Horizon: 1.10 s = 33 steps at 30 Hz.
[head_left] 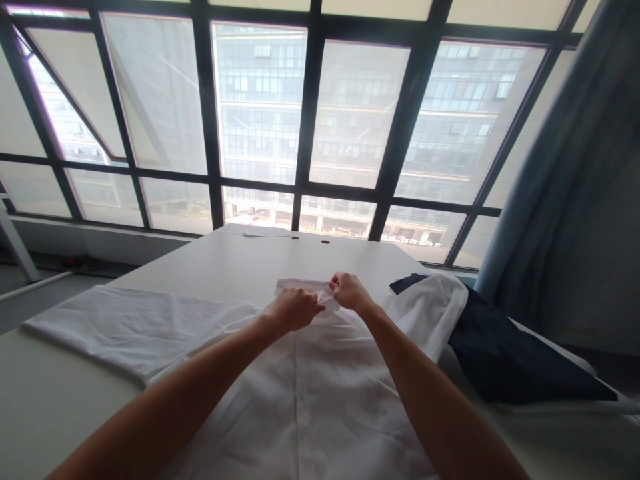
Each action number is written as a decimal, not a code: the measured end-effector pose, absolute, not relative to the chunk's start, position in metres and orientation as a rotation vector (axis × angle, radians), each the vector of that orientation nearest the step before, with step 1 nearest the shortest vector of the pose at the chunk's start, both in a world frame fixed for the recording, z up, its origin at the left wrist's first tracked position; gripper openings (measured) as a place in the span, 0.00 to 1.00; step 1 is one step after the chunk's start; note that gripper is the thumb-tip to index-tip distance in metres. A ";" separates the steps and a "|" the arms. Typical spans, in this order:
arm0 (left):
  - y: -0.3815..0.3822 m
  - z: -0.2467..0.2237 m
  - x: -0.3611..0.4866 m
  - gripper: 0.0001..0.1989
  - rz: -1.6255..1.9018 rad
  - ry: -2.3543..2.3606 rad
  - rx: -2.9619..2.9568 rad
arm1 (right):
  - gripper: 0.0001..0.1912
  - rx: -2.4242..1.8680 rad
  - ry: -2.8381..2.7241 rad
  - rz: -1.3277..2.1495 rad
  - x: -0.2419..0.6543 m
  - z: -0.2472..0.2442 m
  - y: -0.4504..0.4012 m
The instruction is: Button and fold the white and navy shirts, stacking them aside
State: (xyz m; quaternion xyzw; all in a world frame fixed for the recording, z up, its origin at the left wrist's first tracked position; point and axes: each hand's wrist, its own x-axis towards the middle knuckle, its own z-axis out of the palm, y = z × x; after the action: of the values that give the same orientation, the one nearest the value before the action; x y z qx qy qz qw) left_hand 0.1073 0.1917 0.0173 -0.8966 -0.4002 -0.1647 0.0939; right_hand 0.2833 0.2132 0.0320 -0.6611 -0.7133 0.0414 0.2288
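Note:
A white button-front shirt [330, 400] lies spread on the white table, its front placket facing up and its collar at the far end. One sleeve stretches out to the left; the other lies bunched to the right. My left hand [296, 309] is closed on the left side of the collar, knuckles up. Close beside it, my right hand [349, 291] pinches the collar's right side between thumb and fingers. Part of the collar [300, 284] stands up behind my hands. The cloth inside my left fist is hidden.
Dark navy cloth [520, 360] lies on the right of the table, partly under the shirt's sleeve. The white table [200, 267] has two dark holes near its far edge, with a paper-like sheet [260, 231] there. Large windows stand behind; a blue-grey curtain [550, 160] hangs at right.

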 end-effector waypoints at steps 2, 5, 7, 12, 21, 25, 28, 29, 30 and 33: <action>0.193 0.025 0.105 0.20 -0.447 -1.209 -2.695 | 0.10 -1.836 -1.930 0.084 0.283 0.024 0.217; 0.202 0.040 0.092 0.14 -0.595 -1.286 -2.717 | 0.12 -1.814 -1.947 0.075 0.286 0.017 0.221; 0.213 0.048 0.076 0.16 -0.761 -1.349 -2.650 | 0.12 -1.797 -1.974 0.057 0.288 0.016 0.221; 0.247 0.037 0.032 0.17 -0.623 -1.172 -2.817 | 0.12 -1.848 -2.027 -0.187 0.280 0.026 0.210; 0.256 0.014 0.023 0.01 -0.492 -0.990 -2.990 | 0.22 -1.568 -2.239 -0.156 0.227 0.017 0.191; 0.256 0.016 0.024 0.07 -0.437 -0.920 -3.059 | 0.22 -1.604 -2.313 -0.088 0.217 0.004 0.189; 0.260 0.012 0.019 0.13 -0.420 -0.942 -2.976 | 0.17 -1.586 -2.352 -0.042 0.216 0.003 0.187; 0.261 0.011 0.017 0.13 -0.413 -0.956 -2.943 | 0.16 -1.587 -2.360 -0.034 0.216 0.005 0.186; 0.262 0.010 0.015 0.10 -0.407 -0.963 -2.912 | 0.16 -1.590 -2.371 -0.035 0.216 0.007 0.185; 0.260 0.011 0.015 0.09 -0.442 -0.941 -2.833 | 0.19 -1.594 -2.384 -0.059 0.215 0.012 0.182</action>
State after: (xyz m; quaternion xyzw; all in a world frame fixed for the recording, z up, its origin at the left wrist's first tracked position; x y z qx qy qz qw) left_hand 0.0149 0.2602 0.0109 -0.9369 -0.3113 -0.1463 0.0620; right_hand 0.2154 0.1816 0.0119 -0.5504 -0.8235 -0.0202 0.1362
